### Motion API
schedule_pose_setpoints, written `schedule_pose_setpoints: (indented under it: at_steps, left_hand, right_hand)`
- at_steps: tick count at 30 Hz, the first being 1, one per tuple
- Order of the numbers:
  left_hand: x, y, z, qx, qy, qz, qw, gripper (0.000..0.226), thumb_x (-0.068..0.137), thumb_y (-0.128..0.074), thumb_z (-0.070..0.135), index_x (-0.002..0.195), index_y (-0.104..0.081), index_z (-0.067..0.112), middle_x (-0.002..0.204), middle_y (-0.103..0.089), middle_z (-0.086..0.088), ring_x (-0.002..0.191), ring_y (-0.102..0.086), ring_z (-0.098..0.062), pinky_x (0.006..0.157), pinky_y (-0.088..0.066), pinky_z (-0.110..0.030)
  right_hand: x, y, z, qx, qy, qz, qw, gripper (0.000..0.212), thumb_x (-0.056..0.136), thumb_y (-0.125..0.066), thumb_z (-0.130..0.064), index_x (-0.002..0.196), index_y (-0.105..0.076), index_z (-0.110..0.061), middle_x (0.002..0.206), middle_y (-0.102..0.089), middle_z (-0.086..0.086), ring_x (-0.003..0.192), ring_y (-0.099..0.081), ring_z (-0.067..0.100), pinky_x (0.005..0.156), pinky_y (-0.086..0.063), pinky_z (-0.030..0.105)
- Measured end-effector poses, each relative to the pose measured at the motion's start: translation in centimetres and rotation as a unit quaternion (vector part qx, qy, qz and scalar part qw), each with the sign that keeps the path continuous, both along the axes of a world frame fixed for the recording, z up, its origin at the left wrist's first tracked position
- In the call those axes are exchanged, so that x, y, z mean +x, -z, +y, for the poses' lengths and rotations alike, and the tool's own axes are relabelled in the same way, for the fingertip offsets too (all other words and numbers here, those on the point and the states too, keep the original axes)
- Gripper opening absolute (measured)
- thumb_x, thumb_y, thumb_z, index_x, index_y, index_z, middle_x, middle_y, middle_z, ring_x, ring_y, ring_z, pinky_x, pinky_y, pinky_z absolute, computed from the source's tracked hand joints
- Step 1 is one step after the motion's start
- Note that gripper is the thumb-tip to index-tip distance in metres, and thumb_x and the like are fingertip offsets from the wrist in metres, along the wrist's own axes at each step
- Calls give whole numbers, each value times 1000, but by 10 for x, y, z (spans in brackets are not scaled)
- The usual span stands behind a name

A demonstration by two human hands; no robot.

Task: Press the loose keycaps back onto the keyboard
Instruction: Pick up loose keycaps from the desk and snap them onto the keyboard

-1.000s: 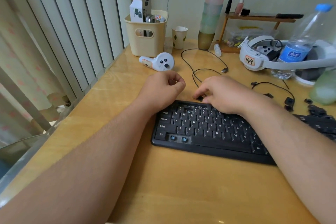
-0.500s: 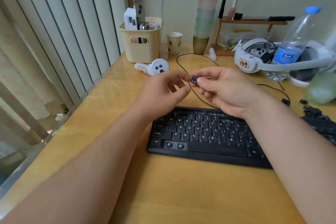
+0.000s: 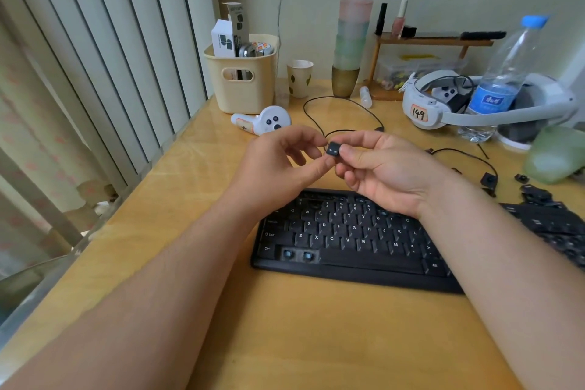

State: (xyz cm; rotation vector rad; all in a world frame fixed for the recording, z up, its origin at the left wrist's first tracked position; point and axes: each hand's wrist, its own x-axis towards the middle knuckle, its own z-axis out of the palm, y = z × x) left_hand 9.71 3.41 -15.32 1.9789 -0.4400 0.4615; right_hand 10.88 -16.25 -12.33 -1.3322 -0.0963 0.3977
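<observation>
- Keycap (image 3: 333,149) is held up in the air above the keyboard (image 3: 348,237), legend facing you, looks like "3".
- Your right hand (image 3: 380,168) pinches it between thumb and forefinger, other fingers loosely curled.
- Your left hand (image 3: 278,165) touches its left edge with thumb and fingertip, half curled; real grip or just steadying, can't tell.
- Likely very light, hard plastic, smooth and easy to drop.
- Hold by the side walls, keep the top free for pressing.
- The stem underneath probably snaps if pushed down crooked.
- More loose caps (image 3: 535,193) lie on the desk (image 3: 285,342), right.
</observation>
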Motion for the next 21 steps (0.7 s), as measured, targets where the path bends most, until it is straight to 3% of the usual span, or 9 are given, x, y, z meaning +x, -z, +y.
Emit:
schedule_pose_setpoints:
  at_steps: [6, 11, 14, 17, 21]
  left_hand:
    - [1, 0, 3, 18, -16, -20, 1000, 19, 82, -88, 34, 95, -74, 32, 88, -72, 15, 80, -62, -7, 73, -45, -15]
    - [-1, -1, 6, 53, -13, -16, 998, 17, 87, -81, 26, 98, -75, 37, 87, -73, 21, 84, -66, -7, 77, -49, -18]
    - [-2, -2, 6, 83, -13, -1, 996, 21, 88, -79, 24, 102, -75, 39, 86, -73, 26, 83, -67, -3, 75, -44, -9]
    - [-1, -2, 8, 57, -1, 42, 997, 21, 88, -79, 21, 99, -74, 39, 85, -75, 19, 77, -61, 3, 73, -41, -6]
    - [0, -3, 10, 3, 21, 79, 997, 19, 89, -79, 17, 103, -77, 30, 87, -77, 8, 82, -65, -8, 78, -46, -12]
  right_hand:
    - [-3, -1, 6, -17, 9, -19, 1000, 10, 94, -66, 2, 100, -69, -6, 84, -72, 13, 71, -67, 17, 64, -53, 23]
    - [-6, -1, 7, -143, 69, -117, 980, 10, 93, -72, -3, 99, -74, -10, 87, -71, 7, 72, -66, 15, 67, -52, 27]
    - [-8, 2, 6, -299, 91, -281, 907, 14, 90, -78, -17, 100, -77, -27, 87, -74, -8, 74, -69, 14, 72, -55, 25]
    - [-11, 1, 4, -423, 104, -361, 824, 16, 86, -82, -31, 100, -79, -38, 86, -73, -21, 78, -65, -3, 69, -44, 6]
    - [-12, 3, 5, -453, 101, -384, 798, 21, 85, -83, -33, 105, -79, -39, 86, -72, -25, 80, -66, -7, 72, -42, 4]
